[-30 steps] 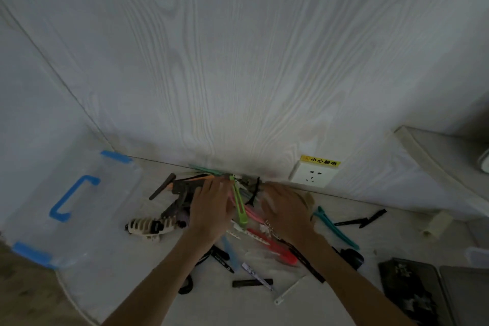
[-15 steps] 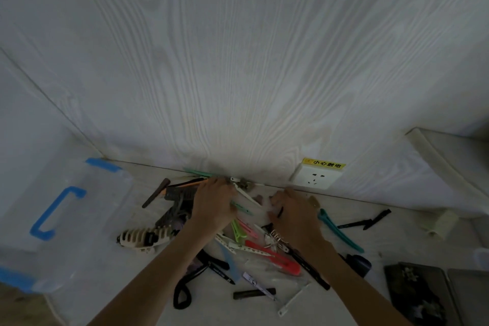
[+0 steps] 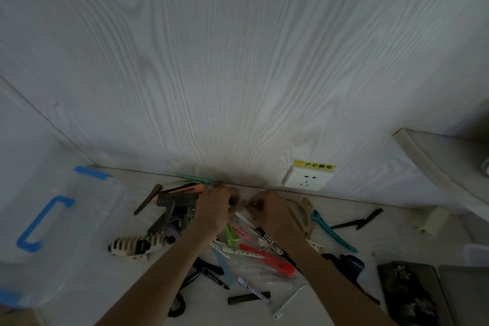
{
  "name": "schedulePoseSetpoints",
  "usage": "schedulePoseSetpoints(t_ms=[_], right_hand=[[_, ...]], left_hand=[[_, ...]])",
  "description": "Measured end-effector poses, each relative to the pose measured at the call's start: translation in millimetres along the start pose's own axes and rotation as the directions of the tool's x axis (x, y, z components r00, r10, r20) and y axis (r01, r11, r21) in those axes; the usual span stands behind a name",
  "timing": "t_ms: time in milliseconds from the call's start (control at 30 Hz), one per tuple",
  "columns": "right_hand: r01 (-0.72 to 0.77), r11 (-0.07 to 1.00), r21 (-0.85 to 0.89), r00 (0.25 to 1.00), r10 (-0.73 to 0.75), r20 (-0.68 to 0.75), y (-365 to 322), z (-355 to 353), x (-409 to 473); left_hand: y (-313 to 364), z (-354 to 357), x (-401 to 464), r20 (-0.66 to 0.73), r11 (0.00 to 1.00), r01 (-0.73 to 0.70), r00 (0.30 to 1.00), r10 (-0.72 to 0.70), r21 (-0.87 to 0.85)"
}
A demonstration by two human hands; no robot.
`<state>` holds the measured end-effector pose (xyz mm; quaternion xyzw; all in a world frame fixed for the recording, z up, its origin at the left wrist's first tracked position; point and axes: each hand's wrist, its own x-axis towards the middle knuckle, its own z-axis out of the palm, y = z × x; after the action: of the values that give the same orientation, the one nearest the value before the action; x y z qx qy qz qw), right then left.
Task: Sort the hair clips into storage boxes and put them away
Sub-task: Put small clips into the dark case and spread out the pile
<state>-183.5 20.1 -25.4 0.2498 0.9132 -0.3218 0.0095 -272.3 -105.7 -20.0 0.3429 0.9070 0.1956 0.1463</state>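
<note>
**Hands meet over the clip pile by the wall**

Box (image 3: 53, 219) at the far left: clear plastic, lid with a blue handle and blue latches, lying on the pale table (image 3: 87, 296) well apart from the hands. Right of it the clips spread out along the foot of the wall. A dark stick clip (image 3: 148, 199) lies tilted at the left edge of the pile; just beside it sit black claw clips (image 3: 176, 209) in a heap, and nearer the camera a cream claw clip (image 3: 135, 245) lies on its side. A mint clip (image 3: 194, 178) lies against the wall line above the heap.

Left hand (image 3: 214, 213) reaches into the pile, knuckles up, fingers curled toward the other hand; what they hold is too small and blurred to make out. Between and below the 2 wrists lie a green clip (image 3: 231, 235), a pink clip (image 3: 242, 231) and a red clip (image 3: 267, 259), close together, with white spotted clips (image 3: 238, 250) touching them.

Right hand (image 3: 272, 213) sits just beside the left, fingers curled likewise, fingertips almost touching those of the left; their grip cannot be told. A socket (image 3: 307, 180) with a yellow label is on the wall above it. Right of the hand lie a teal clip (image 3: 333, 234), then a black clip (image 3: 357, 221), and a dark case (image 3: 412, 296) at the lower right.
</note>
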Motion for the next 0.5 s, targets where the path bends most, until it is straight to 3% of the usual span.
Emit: schedulePoseSetpoints(t_ms=[100, 167, 233, 300, 433, 500], right_hand=[[-0.026, 0.987, 0.158, 0.999, 0.021, 0.033, 1.9, -4.7, -1.6], [-0.121, 0.898, 0.423, 0.990, 0.139, -0.011, 1.5, -8.5, -6.4], [-0.238, 0.668, 0.706, 0.960, 0.271, 0.067, -0.3, -14.5, -10.5], [-0.347, 0.452, 0.822, 0.926, 0.302, 0.225, -5.8, -26.7, -20.2], [-0.471, -0.011, 0.882, 0.857, 0.232, 0.460, -6.2, -58.4, -53.1], [-0.516, -0.162, 0.841, 0.830, 0.149, 0.538, 0.3, -70.5, -71.6]], left_hand=[[-1.7, -4.7, -2.8, -0.018, 0.998, 0.035, 0.999, -0.036, -0.045], [-1.2, -7.1, -5.6, -0.103, 0.999, 0.015, 0.994, -0.019, -0.037], [-0.5, -9.7, -9.8, -0.176, 0.999, 0.001, 0.984, -0.008, -0.044], [3.0, -12.4, -18.6, -0.223, 0.996, -0.018, 0.975, -0.002, -0.085], [21.2, -20.4, -39.3, -0.136, 0.945, 0.005, 0.989, -0.053, -0.327], [30.5, -21.3, -44.6, -0.069, 0.926, -0.012, 0.997, -0.016, -0.378]])
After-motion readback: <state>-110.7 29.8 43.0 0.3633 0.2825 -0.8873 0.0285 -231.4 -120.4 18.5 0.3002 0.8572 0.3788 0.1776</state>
